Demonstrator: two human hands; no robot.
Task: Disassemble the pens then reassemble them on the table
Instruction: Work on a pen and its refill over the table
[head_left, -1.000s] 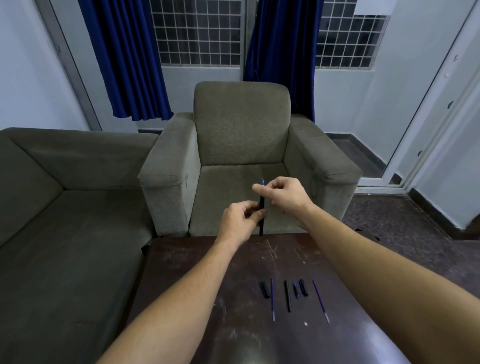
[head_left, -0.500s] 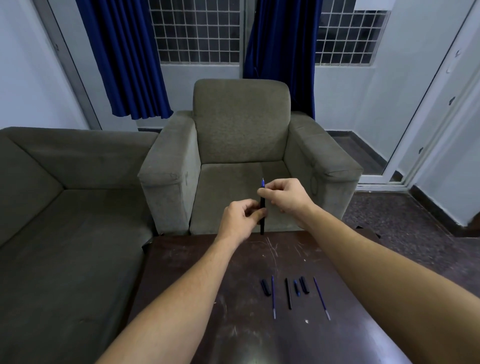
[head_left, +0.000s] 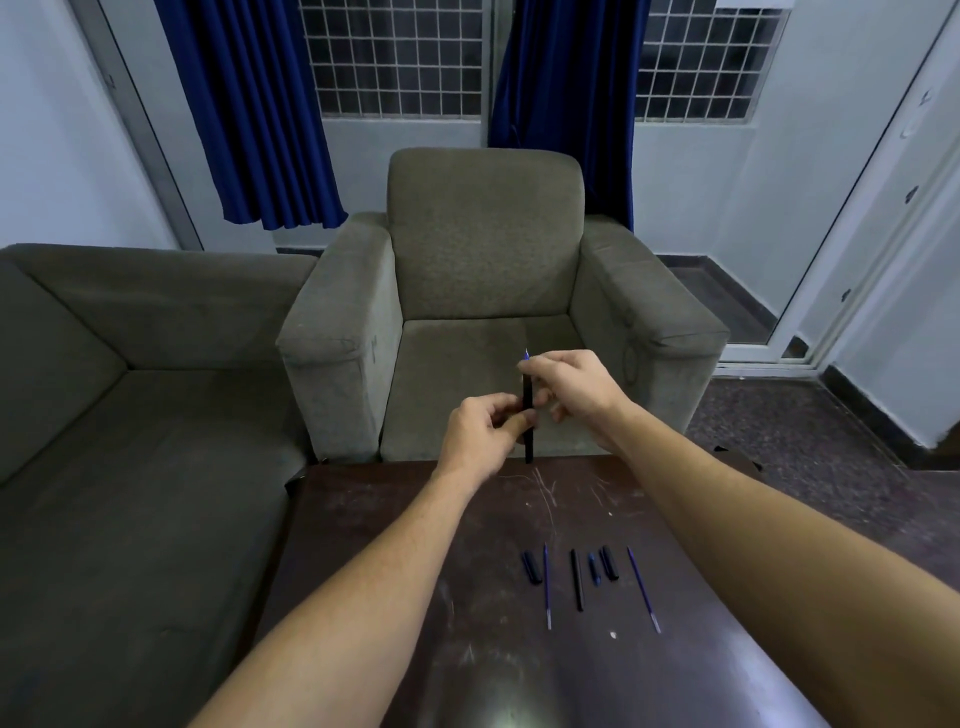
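Observation:
I hold a black pen barrel (head_left: 528, 410) upright above the far edge of the dark table (head_left: 395, 571). My left hand (head_left: 485, 434) grips its lower middle. My right hand (head_left: 569, 387) pinches its top, where a blue refill tip (head_left: 526, 355) sticks out. On the table nearer to me lie loose pen parts: a black cap (head_left: 531, 566), a blue refill (head_left: 547, 587), a black barrel (head_left: 576, 579), a small blue piece (head_left: 594, 569), another black cap (head_left: 609, 562) and a second blue refill (head_left: 643, 590).
A grey armchair (head_left: 483, 291) stands just beyond the table. A grey sofa (head_left: 130, 415) runs along the left. Blue curtains (head_left: 249, 114) hang at barred windows behind. A white door frame (head_left: 852, 260) is at the right.
Both hands stay on the upright pen barrel with only a slight shift. The blue refill tip still shows at the top. The parts on the table have not moved.

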